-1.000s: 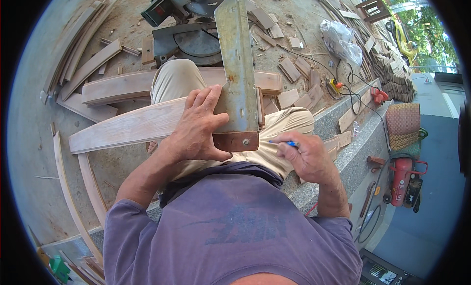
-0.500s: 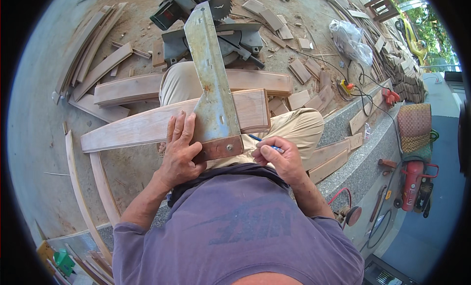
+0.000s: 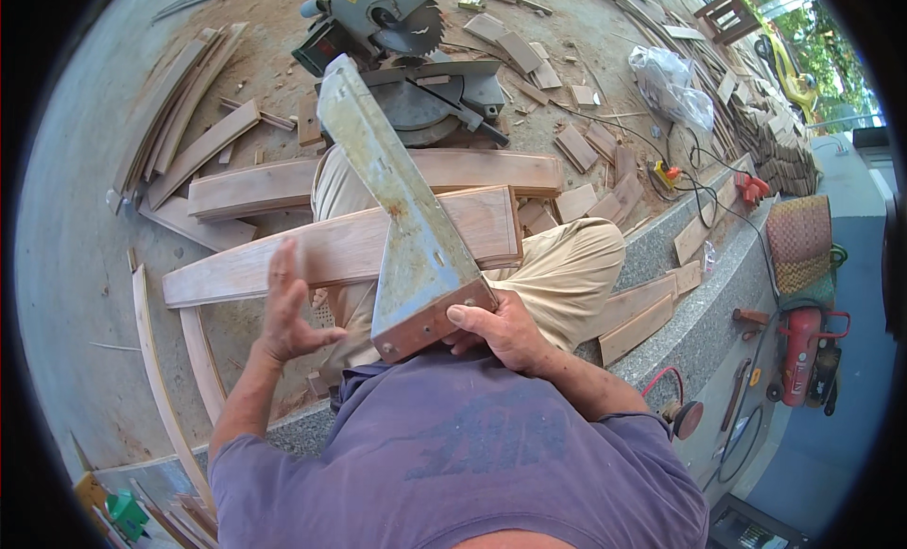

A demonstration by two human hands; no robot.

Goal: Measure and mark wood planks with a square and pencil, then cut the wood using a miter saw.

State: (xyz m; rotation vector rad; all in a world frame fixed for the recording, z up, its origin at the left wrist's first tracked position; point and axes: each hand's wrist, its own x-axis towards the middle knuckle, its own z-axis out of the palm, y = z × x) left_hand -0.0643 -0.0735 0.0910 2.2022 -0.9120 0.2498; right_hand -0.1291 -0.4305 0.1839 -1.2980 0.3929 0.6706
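My right hand point(image 3: 503, 332) is closed round the brown stock point(image 3: 420, 318) of a worn, rust-spotted metal square point(image 3: 404, 230), thumb on top. The square slants up and to the left across a long tapered board point(image 3: 236, 270) lying over my crossed legs in beige trousers point(image 3: 573, 270). Left of the square, my left hand point(image 3: 288, 317) is open and blurred at the fingers, in front of the board and holding nothing. The pencil cannot be seen in this view.
A miter saw point(image 3: 406, 105) stands ahead among boards point(image 3: 246, 195) and offcuts point(image 3: 576, 147). To the right are a granite step point(image 3: 699, 313), power cords with a plug point(image 3: 667, 173), a plastic bag point(image 3: 671, 86), a woven mat point(image 3: 795, 237) and a red cylinder point(image 3: 801, 360).
My left hand has let go of the square and moved left. My right hand, earlier holding a blue pencil, has taken hold of the stock. The square has tilted left and lowered toward me.
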